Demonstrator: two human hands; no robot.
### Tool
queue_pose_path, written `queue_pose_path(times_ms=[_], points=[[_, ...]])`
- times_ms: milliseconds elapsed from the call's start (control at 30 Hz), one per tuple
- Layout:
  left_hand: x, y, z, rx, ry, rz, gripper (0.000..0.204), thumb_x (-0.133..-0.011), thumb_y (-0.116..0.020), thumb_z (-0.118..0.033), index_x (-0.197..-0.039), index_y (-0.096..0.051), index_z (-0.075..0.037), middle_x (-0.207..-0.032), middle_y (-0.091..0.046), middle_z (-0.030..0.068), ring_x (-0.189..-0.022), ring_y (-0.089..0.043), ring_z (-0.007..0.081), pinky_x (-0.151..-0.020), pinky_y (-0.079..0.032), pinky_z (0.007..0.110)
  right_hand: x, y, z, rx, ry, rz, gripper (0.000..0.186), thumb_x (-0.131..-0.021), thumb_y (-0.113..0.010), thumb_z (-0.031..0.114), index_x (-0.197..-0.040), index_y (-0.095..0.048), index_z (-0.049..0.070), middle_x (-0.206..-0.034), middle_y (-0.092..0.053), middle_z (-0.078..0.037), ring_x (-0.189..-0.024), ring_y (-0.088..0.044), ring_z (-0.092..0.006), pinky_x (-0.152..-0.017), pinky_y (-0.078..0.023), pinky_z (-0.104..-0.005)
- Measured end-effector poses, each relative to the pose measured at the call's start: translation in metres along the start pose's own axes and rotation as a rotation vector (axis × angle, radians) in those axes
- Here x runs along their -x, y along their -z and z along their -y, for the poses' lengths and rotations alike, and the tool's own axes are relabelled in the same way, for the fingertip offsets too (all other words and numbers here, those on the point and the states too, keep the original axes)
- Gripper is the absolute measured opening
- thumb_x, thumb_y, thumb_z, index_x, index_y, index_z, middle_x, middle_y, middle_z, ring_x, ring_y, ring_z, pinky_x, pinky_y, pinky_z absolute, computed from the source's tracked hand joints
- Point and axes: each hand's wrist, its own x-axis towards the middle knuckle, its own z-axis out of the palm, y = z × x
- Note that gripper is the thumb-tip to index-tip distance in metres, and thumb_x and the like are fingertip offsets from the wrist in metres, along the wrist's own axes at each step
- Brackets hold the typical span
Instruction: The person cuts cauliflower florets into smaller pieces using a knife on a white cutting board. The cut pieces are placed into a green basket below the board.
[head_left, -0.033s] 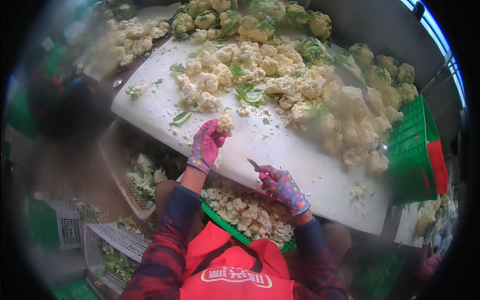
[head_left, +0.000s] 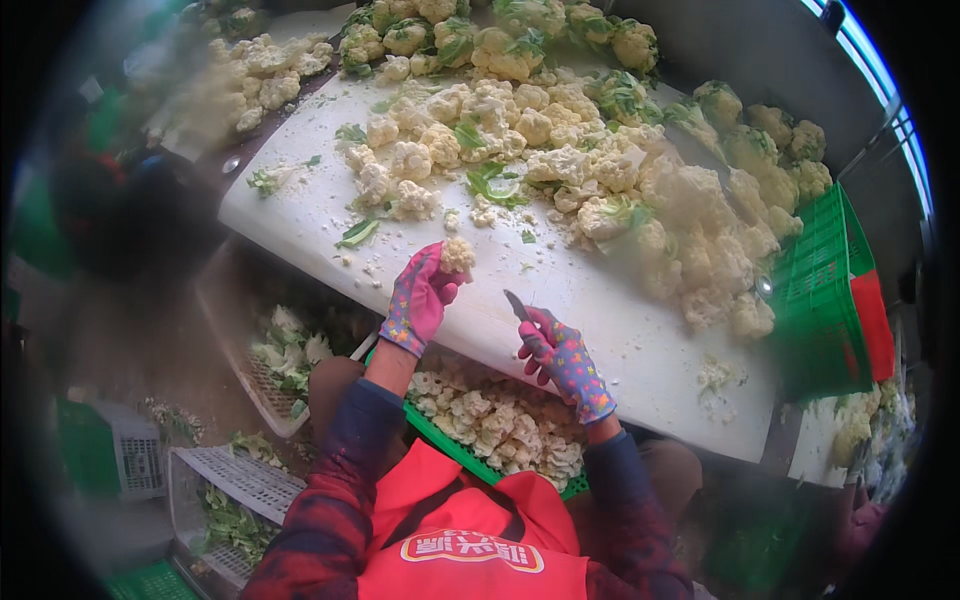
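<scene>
Two gloved hands are near the middle of the view, both in pink gloves with patterned backs. The left hand [head_left: 418, 298], just toward nine o'clock from centre, is closed around a small cauliflower floret [head_left: 457, 256], pinched at the fingertips so that its pale, bumpy head shows on the hand's one o'clock side. Whether that floret touches the white tabletop [head_left: 640, 350] behind it, I cannot tell.

At four o'clock from the left hand, the right hand [head_left: 567, 368] grips a small knife [head_left: 516, 305] — its short, dark blade pointing toward eleven o'clock, apart from the floret.

Toward one o'clock from centre spreads a heap of cut cauliflower [head_left: 500, 120], partly blurred on its right side; leafy heads [head_left: 505, 52] line its far edge at twelve. A strip of green leaf [head_left: 357, 232] lies on the tabletop at ten o'clock, among scattered crumbs.

At six o'clock, below the table edge, a green basket [head_left: 450, 447] holds many loose florets [head_left: 500, 420], just above the red apron [head_left: 440, 572]. A green crate [head_left: 815, 300] stands at three o'clock — something red [head_left: 873, 325] on its outer side. Toward eight o'clock, a pale crate [head_left: 240, 480] contains leafy trimmings [head_left: 232, 528].
</scene>
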Motion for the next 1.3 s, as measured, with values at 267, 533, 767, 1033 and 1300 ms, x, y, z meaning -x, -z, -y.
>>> queue_pose_path(times_ms=[267, 533, 767, 1033, 1300], points=[[0.062, -0.021, 0.053, -0.081, 0.024, 0.153, 0.053, -0.106, -0.051, -0.050, -0.129, -0.063, -0.003, -0.105, -0.070, 0.0094, -0.090, -0.071, 0.0199, -0.081, -0.059, 0.035, 0.011, -0.027, 0.019, -0.277, 0.068, 0.049, 0.036, -0.103, -0.064, 0.038, -0.126, -0.064, 0.010, -0.080, -0.064, -0.001, -0.056, -0.057, -0.0074, -0.047, -0.043, -0.0212], [0.069, -0.016, 0.073, 0.323, 0.089, 0.006, 0.058, -0.100, -0.062, -0.053, -0.122, -0.061, 0.001, -0.096, -0.067, 0.0109, -0.083, -0.067, 0.0258, -0.077, -0.059, 0.038, 0.054, -0.047, -0.015, 0.772, 0.676, -0.277, 0.025, -0.090, -0.062, 0.008, -0.115, -0.059, 0.006, -0.083, -0.069, -0.018, -0.077, -0.068, -0.0409, -0.066, -0.054, -0.0496], [0.082, -0.034, 0.089, 0.400, -0.021, -0.124, 0.032, -0.096, -0.075, -0.028, -0.112, -0.061, -0.004, -0.082, -0.064, 0.0070, -0.073, -0.064, 0.0214, -0.068, -0.057, 0.036, 0.035, -0.070, -0.054, 0.982, 0.450, -0.323, 0.036, -0.089, -0.063, 0.010, -0.125, -0.057, 0.007, -0.085, -0.069, -0.021, -0.081, -0.069, -0.0423, -0.068, -0.055, -0.0518], [0.115, 0.009, 0.071, -0.304, 0.032, 0.298, 0.047, -0.099, -0.071, -0.030, -0.139, -0.060, -0.008, -0.123, -0.065, 0.0073, -0.110, -0.063, 0.0140, -0.088, -0.055, 0.031, 0.068, -0.034, -0.056, -0.031, -0.141, 0.175, 0.031, -0.106, -0.053, 0.032, -0.110, -0.065, 0.003, -0.077, -0.067, -0.021, -0.063, -0.064, -0.0378, -0.063, -0.053, -0.0471], [0.014, 0.021, -0.032, -1.083, -0.507, -0.055, 0.059, -0.091, -0.075, -0.033, -0.142, -0.057, -0.010, -0.138, -0.058, 0.0197, -0.123, -0.060, 0.0380, -0.104, -0.049, 0.042, 0.086, 0.014, -0.092, 0.783, 0.296, -0.041, 0.025, -0.102, -0.060, 0.021, -0.120, -0.064, 0.005, -0.076, -0.069, -0.016, -0.063, -0.070, -0.0275, -0.062, -0.054, -0.0406]])
